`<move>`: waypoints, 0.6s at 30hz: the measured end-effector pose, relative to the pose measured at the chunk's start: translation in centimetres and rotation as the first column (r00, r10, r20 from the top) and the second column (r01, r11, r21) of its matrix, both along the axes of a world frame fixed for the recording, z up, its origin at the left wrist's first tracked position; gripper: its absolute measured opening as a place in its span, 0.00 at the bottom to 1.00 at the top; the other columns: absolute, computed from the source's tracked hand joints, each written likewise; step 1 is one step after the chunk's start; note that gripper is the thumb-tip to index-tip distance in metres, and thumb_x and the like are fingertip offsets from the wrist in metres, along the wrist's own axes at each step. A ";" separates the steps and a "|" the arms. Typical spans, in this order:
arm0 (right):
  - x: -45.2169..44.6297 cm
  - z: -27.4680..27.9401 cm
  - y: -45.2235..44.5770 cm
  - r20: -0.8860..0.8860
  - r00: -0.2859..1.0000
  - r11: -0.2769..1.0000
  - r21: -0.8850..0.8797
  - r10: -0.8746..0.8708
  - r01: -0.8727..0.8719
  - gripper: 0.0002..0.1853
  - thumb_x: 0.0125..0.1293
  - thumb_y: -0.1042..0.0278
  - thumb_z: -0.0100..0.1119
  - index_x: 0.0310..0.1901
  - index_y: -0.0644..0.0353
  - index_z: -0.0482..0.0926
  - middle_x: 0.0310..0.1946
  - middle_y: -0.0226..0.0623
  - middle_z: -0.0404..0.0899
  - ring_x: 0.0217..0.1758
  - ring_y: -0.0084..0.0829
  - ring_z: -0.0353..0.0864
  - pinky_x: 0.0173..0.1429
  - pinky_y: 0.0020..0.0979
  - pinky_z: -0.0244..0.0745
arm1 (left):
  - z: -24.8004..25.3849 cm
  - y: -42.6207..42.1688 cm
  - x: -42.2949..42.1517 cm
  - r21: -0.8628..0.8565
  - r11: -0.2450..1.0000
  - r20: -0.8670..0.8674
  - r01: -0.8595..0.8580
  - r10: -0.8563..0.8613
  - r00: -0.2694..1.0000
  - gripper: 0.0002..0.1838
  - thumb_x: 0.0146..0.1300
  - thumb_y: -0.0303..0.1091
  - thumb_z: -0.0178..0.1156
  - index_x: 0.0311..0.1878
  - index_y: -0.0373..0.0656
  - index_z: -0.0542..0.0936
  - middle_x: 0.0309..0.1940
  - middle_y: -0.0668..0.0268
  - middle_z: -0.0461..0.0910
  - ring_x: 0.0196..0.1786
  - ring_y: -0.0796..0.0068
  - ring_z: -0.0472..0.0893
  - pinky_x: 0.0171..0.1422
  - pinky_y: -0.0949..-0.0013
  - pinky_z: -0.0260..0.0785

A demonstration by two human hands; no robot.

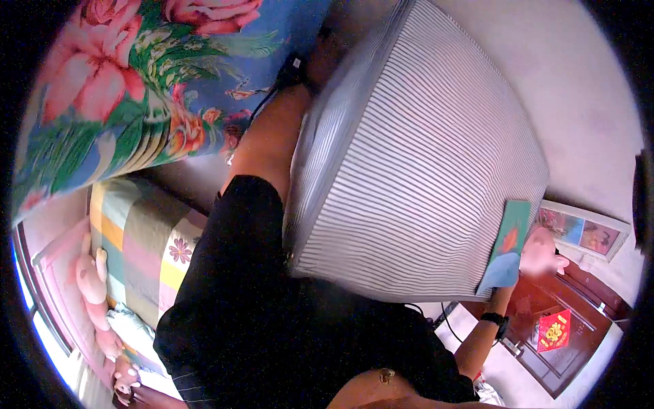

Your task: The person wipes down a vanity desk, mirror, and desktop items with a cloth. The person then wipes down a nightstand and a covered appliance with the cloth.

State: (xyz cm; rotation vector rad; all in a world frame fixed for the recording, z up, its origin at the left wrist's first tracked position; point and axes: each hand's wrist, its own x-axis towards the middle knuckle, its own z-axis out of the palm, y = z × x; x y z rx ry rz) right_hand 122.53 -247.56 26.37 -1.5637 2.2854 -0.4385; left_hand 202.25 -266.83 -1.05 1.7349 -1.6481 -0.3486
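Observation:
A large box-shaped thing in grey-and-white striped fabric (422,157), with piped edges, is raised before me at a tilt. My left hand (328,58) is in shadow at its upper left edge, with a dark band at the wrist; its fingers are hidden. At the lower right corner, my right hand (505,292) holds the striped thing, wearing a black wristwatch (496,320). A light blue piece (501,270), cloth-like, covers most of its fingers. Against the same corner lies a green panel with a red motif (511,235).
Floral blue fabric (88,88) hangs at upper left. Below it are a checkered bedspread (136,225) and plush toys (90,279) by a window. On the right are a pink plush-like thing (538,249), a framed picture (586,232) and a brown door (538,307) with a red ornament (554,331).

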 end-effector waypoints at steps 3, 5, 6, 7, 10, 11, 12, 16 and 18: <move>-0.4 -0.2 -0.5 0.010 1.000 1.000 -0.004 0.023 -0.023 0.19 0.78 0.55 0.53 0.56 0.63 0.81 0.46 0.34 0.86 0.46 0.27 0.82 0.49 0.30 0.78 | 0.8 5.0 -0.4 -0.048 0.999 0.145 0.018 -0.011 0.989 0.26 0.70 0.30 0.49 0.72 0.42 0.72 0.75 0.50 0.66 0.79 0.50 0.63 0.83 0.56 0.55; -0.5 -0.4 -0.9 0.008 0.999 0.999 -0.005 0.042 -0.042 0.19 0.78 0.55 0.53 0.56 0.63 0.81 0.46 0.34 0.86 0.46 0.27 0.82 0.49 0.30 0.78 | 1.3 9.9 -0.8 -0.086 0.996 0.325 0.018 0.011 0.946 0.26 0.69 0.30 0.50 0.71 0.41 0.73 0.75 0.51 0.67 0.79 0.50 0.63 0.83 0.57 0.56; -0.5 -0.5 -1.1 0.005 0.998 0.998 -0.005 0.058 -0.057 0.19 0.78 0.55 0.53 0.56 0.63 0.81 0.46 0.34 0.86 0.46 0.27 0.82 0.49 0.30 0.78 | 1.3 12.5 -1.0 -0.091 0.996 0.506 -0.011 0.056 0.861 0.26 0.68 0.29 0.50 0.71 0.41 0.73 0.75 0.51 0.67 0.79 0.51 0.63 0.83 0.57 0.57; -0.7 -0.4 -1.2 -0.002 0.997 0.997 -0.004 0.072 -0.072 0.19 0.78 0.55 0.53 0.56 0.62 0.81 0.46 0.33 0.85 0.46 0.26 0.82 0.49 0.30 0.78 | 1.2 14.9 -1.1 -0.079 0.996 0.674 -0.052 0.092 0.733 0.26 0.68 0.29 0.50 0.70 0.41 0.73 0.75 0.51 0.67 0.78 0.51 0.63 0.82 0.57 0.57; -1.8 0.2 -1.1 -0.111 0.986 0.992 0.019 0.124 -0.123 0.19 0.78 0.55 0.53 0.56 0.62 0.81 0.46 0.33 0.85 0.46 0.26 0.82 0.49 0.30 0.78 | 1.6 23.9 -1.7 0.070 0.994 0.639 -0.087 0.022 0.769 0.26 0.66 0.27 0.52 0.69 0.41 0.74 0.74 0.52 0.68 0.78 0.51 0.63 0.82 0.58 0.59; -2.0 0.3 -1.4 -0.110 0.986 0.992 0.024 0.126 -0.124 0.19 0.78 0.55 0.53 0.56 0.62 0.81 0.46 0.33 0.85 0.46 0.26 0.82 0.49 0.30 0.78 | 2.0 27.3 -2.0 0.159 0.985 0.428 -0.069 -0.006 0.904 0.26 0.65 0.25 0.52 0.68 0.41 0.75 0.74 0.53 0.68 0.78 0.51 0.63 0.81 0.58 0.60; -1.4 0.1 -0.8 0.041 0.997 0.998 -0.015 0.069 -0.069 0.18 0.79 0.55 0.52 0.54 0.60 0.82 0.46 0.33 0.86 0.45 0.26 0.82 0.47 0.29 0.79 | 2.2 31.1 -2.5 0.253 0.967 0.184 -0.025 -0.023 0.983 0.26 0.64 0.24 0.53 0.67 0.41 0.75 0.74 0.54 0.69 0.78 0.51 0.64 0.81 0.58 0.60; 1.1 0.4 -1.5 0.394 0.893 0.968 0.024 0.219 -0.248 0.18 0.80 0.59 0.49 0.58 0.63 0.79 0.51 0.32 0.84 0.48 0.25 0.82 0.51 0.28 0.78 | 2.8 39.5 -3.0 0.262 0.933 0.243 -0.248 0.185 0.952 0.27 0.61 0.23 0.56 0.66 0.42 0.76 0.74 0.57 0.68 0.77 0.50 0.64 0.80 0.55 0.62; 0.6 -0.3 -1.3 0.203 0.932 0.954 -0.059 0.300 -0.295 0.17 0.81 0.61 0.48 0.58 0.64 0.79 0.52 0.31 0.84 0.49 0.26 0.81 0.54 0.30 0.77 | 3.3 41.6 -3.1 0.370 0.838 0.284 -0.401 0.309 0.908 0.26 0.60 0.26 0.58 0.65 0.43 0.77 0.69 0.59 0.75 0.74 0.49 0.69 0.75 0.52 0.65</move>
